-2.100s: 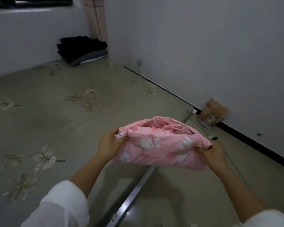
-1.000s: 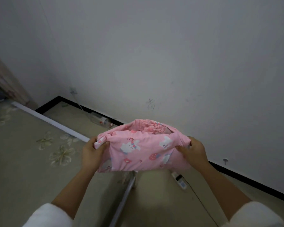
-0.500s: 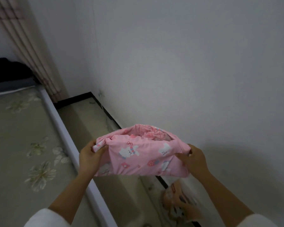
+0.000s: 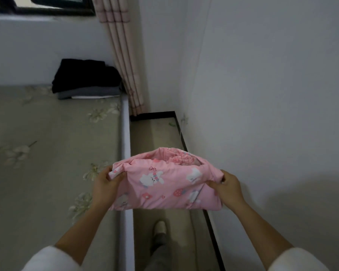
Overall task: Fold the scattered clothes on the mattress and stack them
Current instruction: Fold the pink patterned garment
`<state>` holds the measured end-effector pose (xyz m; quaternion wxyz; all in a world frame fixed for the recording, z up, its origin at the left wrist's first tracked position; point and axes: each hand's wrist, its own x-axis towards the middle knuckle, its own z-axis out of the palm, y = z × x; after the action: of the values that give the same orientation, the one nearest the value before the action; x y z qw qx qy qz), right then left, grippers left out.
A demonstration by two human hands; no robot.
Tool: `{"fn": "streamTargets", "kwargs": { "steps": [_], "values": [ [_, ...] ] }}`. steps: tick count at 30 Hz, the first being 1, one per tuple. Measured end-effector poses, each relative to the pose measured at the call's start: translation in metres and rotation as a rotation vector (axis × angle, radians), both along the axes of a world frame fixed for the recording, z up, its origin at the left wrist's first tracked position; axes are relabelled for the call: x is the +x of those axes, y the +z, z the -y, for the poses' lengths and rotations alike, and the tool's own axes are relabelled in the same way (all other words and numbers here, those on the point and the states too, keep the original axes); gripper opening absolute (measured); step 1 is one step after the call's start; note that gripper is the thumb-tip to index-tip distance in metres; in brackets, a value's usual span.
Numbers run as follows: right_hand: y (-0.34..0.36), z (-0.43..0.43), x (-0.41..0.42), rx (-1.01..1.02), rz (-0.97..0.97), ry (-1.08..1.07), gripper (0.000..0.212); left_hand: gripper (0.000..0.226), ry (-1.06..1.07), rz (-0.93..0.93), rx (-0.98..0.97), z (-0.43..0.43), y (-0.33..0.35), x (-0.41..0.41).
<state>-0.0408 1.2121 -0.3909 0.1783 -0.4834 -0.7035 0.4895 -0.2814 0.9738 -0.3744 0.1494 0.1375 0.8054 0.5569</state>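
A folded pink garment (image 4: 165, 182) printed with white bunnies hangs in the air over the mattress's right edge and the floor gap. My left hand (image 4: 106, 184) grips its left end, and my right hand (image 4: 226, 185) grips its right end. A stack of folded clothes (image 4: 86, 82), black on top with grey and white below, sits at the far right corner of the mattress (image 4: 37, 153), well beyond the garment.
A narrow strip of floor (image 4: 155, 133) runs between the mattress and the white wall (image 4: 262, 94) on the right. A striped curtain (image 4: 121, 55) hangs in the corner behind the stack. My foot (image 4: 159, 229) stands on the floor below the garment.
The view has swung left and down, bringing the mattress, the stack and the window back into sight. Both hands keep their hold on the pink garment at about the same height.
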Motion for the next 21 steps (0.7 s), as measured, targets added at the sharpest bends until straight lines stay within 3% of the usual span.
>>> {"fn": "streamTargets", "kwargs": {
  "steps": [11, 14, 21],
  "values": [
    [0.022, -0.147, -0.256, 0.037, -0.033, 0.156, 0.035, 0.022, 0.132, -0.028, 0.047, -0.116, 0.029, -0.211],
    [0.027, -0.178, -0.319, 0.049, -0.046, 0.201, 0.032, 0.011, 0.170, -0.046, 0.065, -0.142, 0.026, -0.265],
    [0.026, -0.261, -0.467, 0.067, -0.025, 0.339, 0.037, 0.006, 0.281, -0.048, 0.060, -0.206, 0.010, -0.384]
  ]
}}
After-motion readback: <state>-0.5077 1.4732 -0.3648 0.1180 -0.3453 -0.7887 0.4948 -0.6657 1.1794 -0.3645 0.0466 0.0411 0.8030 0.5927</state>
